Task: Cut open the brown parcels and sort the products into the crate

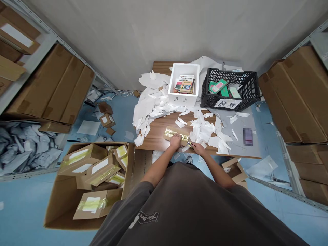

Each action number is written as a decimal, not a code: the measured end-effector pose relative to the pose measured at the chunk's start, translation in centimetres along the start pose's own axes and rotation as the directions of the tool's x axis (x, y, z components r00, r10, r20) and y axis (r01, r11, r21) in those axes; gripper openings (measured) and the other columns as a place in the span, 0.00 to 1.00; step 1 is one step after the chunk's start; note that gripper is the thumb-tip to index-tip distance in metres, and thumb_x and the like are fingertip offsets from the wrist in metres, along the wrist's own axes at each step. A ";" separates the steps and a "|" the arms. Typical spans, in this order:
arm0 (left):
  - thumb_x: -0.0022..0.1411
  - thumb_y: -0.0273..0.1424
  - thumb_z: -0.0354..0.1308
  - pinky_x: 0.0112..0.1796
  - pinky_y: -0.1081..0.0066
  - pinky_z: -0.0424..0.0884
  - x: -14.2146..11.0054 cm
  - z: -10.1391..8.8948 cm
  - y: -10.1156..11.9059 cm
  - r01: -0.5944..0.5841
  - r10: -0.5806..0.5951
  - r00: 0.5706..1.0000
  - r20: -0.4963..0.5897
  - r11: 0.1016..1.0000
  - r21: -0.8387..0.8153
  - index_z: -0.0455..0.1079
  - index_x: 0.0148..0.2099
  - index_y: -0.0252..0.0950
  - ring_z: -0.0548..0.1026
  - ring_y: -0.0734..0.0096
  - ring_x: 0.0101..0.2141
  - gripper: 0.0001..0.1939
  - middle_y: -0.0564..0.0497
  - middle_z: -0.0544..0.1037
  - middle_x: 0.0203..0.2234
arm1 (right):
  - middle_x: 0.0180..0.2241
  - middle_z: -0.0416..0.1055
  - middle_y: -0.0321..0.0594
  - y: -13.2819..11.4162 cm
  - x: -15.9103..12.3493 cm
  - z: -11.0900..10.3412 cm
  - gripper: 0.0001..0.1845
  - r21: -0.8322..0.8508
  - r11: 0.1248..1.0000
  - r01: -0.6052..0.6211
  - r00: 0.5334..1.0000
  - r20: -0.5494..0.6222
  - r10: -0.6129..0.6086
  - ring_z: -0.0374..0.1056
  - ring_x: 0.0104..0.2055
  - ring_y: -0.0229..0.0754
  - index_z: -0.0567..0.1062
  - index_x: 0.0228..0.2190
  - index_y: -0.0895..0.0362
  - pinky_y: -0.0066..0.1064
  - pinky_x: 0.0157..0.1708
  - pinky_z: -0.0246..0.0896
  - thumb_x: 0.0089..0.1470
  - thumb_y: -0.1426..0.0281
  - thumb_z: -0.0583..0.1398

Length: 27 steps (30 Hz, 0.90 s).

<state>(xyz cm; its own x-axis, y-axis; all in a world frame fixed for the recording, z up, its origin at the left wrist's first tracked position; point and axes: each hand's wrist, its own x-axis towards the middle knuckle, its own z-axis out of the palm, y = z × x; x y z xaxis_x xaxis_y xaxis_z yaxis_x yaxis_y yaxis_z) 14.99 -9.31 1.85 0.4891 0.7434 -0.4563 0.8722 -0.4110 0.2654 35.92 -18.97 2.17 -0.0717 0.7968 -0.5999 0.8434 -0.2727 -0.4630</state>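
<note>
A small flat cardboard box (169, 132) wrapped in shiny clear tape lies near the front edge of the wooden table (161, 125). My left hand (175, 140) is closed over its near side, holding it against the tabletop. In my right hand (199, 149) is a thin yellow box cutter (190, 144), its tip at the box's right end. My fingers wrap round the handle, and how far the blade is out is too small to tell. Torn white paper scraps (202, 131) lie just beyond my right hand.
A white foam box (183, 99) with books and a black crate (232, 97) with green packs stand at the back. A purple blurred item (248, 136) lies right. On the floor at left, a large carton (57, 201) holds several taped boxes. Shelves (42, 44) flank both sides.
</note>
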 end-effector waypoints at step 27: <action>0.67 0.57 0.64 0.75 0.42 0.38 2.3 1.0 -4.8 -0.018 0.014 0.993 -0.116 0.999 -0.034 0.51 0.82 0.48 0.44 0.40 0.78 0.50 0.42 0.58 0.77 | 0.60 0.70 0.51 -2.7 0.3 2.5 0.27 -0.052 0.983 -0.173 0.956 -0.250 0.155 0.71 0.58 0.55 0.74 0.64 0.49 0.40 0.54 0.69 0.69 0.56 0.65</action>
<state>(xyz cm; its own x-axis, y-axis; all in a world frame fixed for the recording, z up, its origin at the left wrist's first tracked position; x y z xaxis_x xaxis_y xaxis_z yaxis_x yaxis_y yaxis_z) 11.96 -6.14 -1.27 0.4970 0.7936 -0.3509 0.8623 -0.4064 0.3022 32.23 -19.31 1.58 0.1952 0.8539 -0.4825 0.8698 -0.3780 -0.3171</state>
